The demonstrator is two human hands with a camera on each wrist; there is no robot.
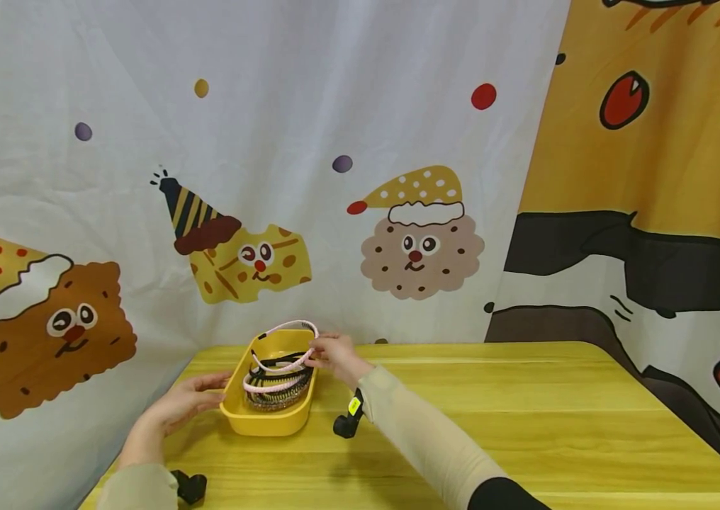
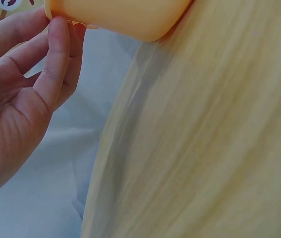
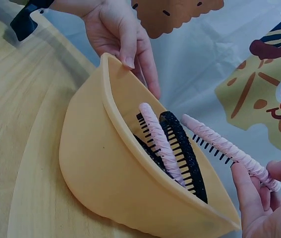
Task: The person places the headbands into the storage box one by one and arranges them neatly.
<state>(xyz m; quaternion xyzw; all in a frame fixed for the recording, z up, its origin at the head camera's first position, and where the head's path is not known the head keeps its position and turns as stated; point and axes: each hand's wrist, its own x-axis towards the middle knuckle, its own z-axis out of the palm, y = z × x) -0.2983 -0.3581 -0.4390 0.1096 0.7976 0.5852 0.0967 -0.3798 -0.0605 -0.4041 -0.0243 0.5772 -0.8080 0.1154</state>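
My right hand (image 1: pixel 334 353) pinches a pink wrapped headband (image 3: pixel 224 144) with black comb teeth between thumb and fingers. It holds the band over the right side of a yellow plastic bin (image 1: pixel 271 425). My left hand (image 1: pixel 184 402) is at the bin's left side, its fairly straight fingertips touching the rim, as the left wrist view also shows. Inside the bin lie another pink headband (image 3: pixel 160 144) and a black toothed headband (image 3: pixel 185 153). Lower in the pile, a brownish, glittery headband (image 1: pixel 273 405) shows, partly covered by the others.
The bin stands near the far left end of a wood-grain table (image 1: pixel 494 418). A cartoon-printed cloth (image 1: pixel 334 234) hangs close behind the table and along its left. Black wrist devices (image 1: pixel 349 423) are worn on both arms.
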